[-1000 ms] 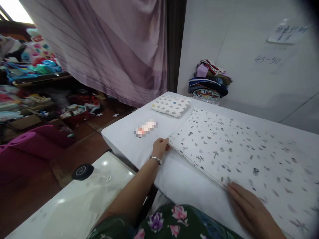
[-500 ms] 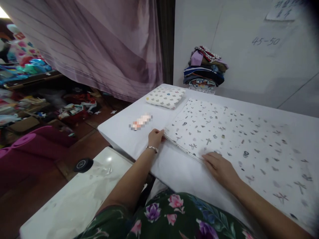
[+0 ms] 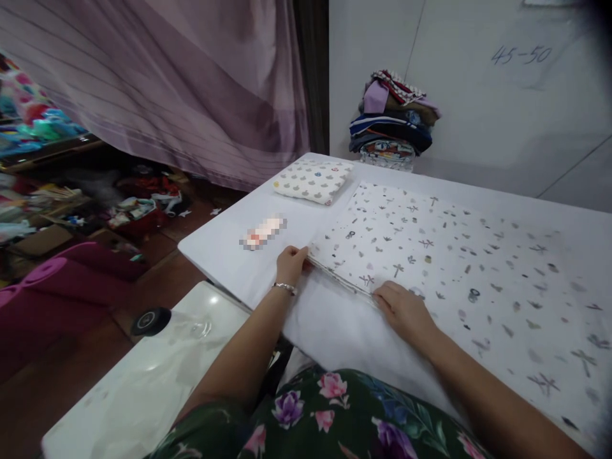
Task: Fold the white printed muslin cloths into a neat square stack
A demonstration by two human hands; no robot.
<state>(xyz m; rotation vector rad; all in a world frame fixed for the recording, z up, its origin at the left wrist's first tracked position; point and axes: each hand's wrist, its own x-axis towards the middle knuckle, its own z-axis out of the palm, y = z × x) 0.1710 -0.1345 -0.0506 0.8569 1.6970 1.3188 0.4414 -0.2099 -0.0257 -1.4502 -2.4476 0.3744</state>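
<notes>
A white cloth [image 3: 430,268] printed with small grey palm trees, birds and leaves lies folded in layers over the right of the white-covered table [image 3: 224,223]. My left hand [image 3: 292,262] pinches its near left corner between thumb and fingers. Farther right along the same edge, my right hand [image 3: 401,307] has its fingers bent and closed on the cloth's border. Its fingertips are partly hidden behind the hand. A second folded cloth [image 3: 313,180] with grey cloud-like shapes rests beyond my left hand.
Left of my left hand lies a small blurred-out item [image 3: 262,232]. A lower white side table [image 3: 143,389] holds a clear container with a black lid [image 3: 151,321]. Folded clothes [image 3: 394,121] are stacked by the wall, and a pink curtain [image 3: 215,83] hangs at the back left.
My right hand has slid a little left along the near edge and closed on it. My left hand stays at the corner. The view has shifted slightly.
</notes>
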